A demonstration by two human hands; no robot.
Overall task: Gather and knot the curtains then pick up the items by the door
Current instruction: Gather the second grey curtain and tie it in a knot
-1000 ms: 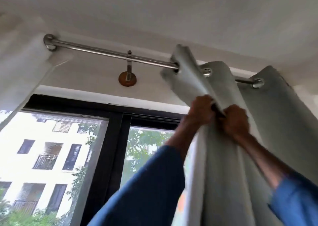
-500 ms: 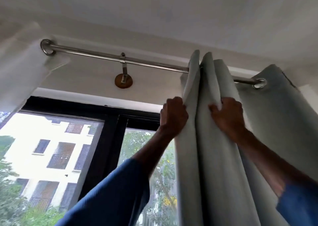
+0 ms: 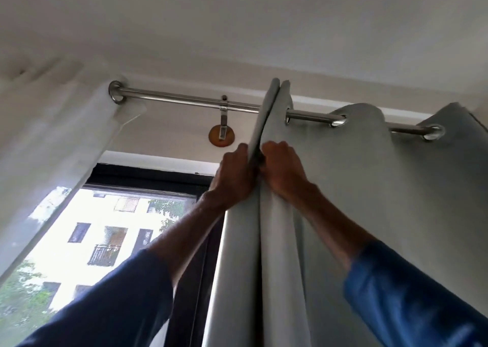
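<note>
A pale grey-green curtain (image 3: pixel 369 201) hangs by metal eyelets from a steel rod (image 3: pixel 179 100) just under the ceiling. Its leading edge is folded into two upright pleats (image 3: pixel 274 100) pressed together. My left hand (image 3: pixel 233 173) grips the left pleat from the window side. Right beside it, my right hand (image 3: pixel 281 169) grips the adjoining fold. Both hands are raised high, knuckles nearly touching. The items by the door are out of view.
A sheer white curtain (image 3: pixel 45 145) hangs at the left end of the rod. A round wooden bracket (image 3: pixel 221 136) holds the rod to the wall. Below is a black-framed window (image 3: pixel 148 177) with a building and trees outside.
My hands have come together and pressed the front pleats flat against each other. The folds further right have spread apart along the rod. The view has shifted right.
</note>
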